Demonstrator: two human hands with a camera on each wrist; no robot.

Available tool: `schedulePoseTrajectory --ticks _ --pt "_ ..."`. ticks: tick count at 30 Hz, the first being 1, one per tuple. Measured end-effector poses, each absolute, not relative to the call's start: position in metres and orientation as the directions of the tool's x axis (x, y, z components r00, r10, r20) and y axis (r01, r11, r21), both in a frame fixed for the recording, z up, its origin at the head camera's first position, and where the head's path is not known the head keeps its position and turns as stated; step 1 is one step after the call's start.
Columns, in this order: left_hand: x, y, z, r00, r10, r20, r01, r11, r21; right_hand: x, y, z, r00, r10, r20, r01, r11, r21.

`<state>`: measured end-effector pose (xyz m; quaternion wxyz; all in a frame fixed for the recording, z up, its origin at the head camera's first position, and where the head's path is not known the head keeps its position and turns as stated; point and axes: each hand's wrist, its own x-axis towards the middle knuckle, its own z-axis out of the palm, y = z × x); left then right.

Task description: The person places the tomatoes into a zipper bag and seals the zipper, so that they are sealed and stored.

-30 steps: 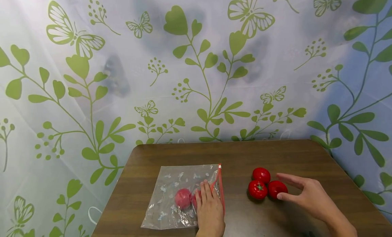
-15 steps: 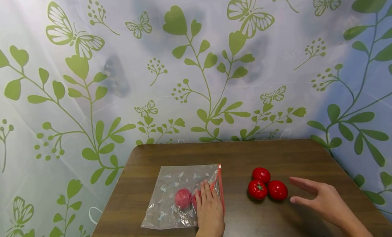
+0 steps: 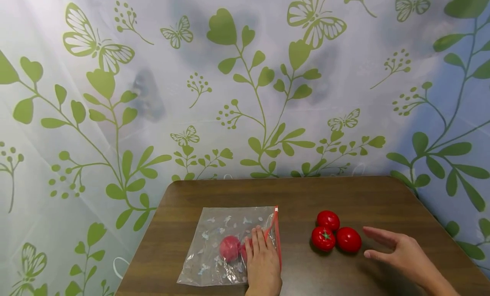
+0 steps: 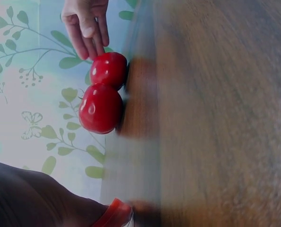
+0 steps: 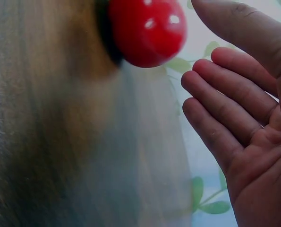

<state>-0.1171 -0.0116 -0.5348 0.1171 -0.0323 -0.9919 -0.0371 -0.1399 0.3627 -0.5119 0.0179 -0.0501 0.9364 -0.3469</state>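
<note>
Looking down on the wooden table (image 3: 237, 194), with 12 o'clock toward the patterned curtain (image 3: 245, 87), we find the left hand (image 3: 264, 262) laid flat over the transparent bag (image 3: 214, 228), near its red zip edge (image 3: 280, 249) on the bag's 3 o'clock side. We judge that this stops the bag from sliding. Two red strips of this edge stand apart, so the mouth seems open to us. Inside, at 10 o'clock from the left hand, lies a red ball-like item (image 3: 229, 248); a second red item (image 3: 243, 251) is partly covered by the fingers.

Three tomatoes stand at about 2 o'clock from the left hand. The green-starred tomato (image 3: 323, 239) has the back tomato (image 3: 328, 220) at its 12 o'clock and the side tomato (image 3: 348, 240) at its 3 o'clock. We suppose that such a close cluster, between both hands, makes them easy to reach.

The left fingers are straight and clench nothing. The right hand (image 3: 402, 255), just beyond the side tomato toward 3 o'clock, is relaxed, with thumb and fingers well parted; it grasps nothing and touches no tomato.
</note>
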Motion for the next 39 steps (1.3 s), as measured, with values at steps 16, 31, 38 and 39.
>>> schedulePoseTrajectory --ticks 16,31,38,39 --pt "-0.115 -0.011 -0.539 -0.96 0.055 0.274 0.075 0.995 0.062 -0.151 0.355 -0.532 -0.992 -0.127 0.022 -0.111 0.754 -0.647" --pt "-0.117 -0.012 -0.537 -0.975 0.055 0.214 0.074 0.994 0.081 -0.159 0.347 -0.542 -0.991 -0.128 0.038 -0.122 0.759 -0.639" --pt "-0.118 -0.012 -0.536 -0.975 0.055 0.214 0.072 0.995 0.071 -0.161 0.346 -0.543 -0.993 -0.111 0.031 -0.106 0.774 -0.625" --pt "-0.118 -0.012 -0.536 -0.976 0.055 0.212 0.072 0.995 0.07 -0.161 0.346 -0.543 -0.993 -0.111 0.028 -0.103 0.771 -0.628"
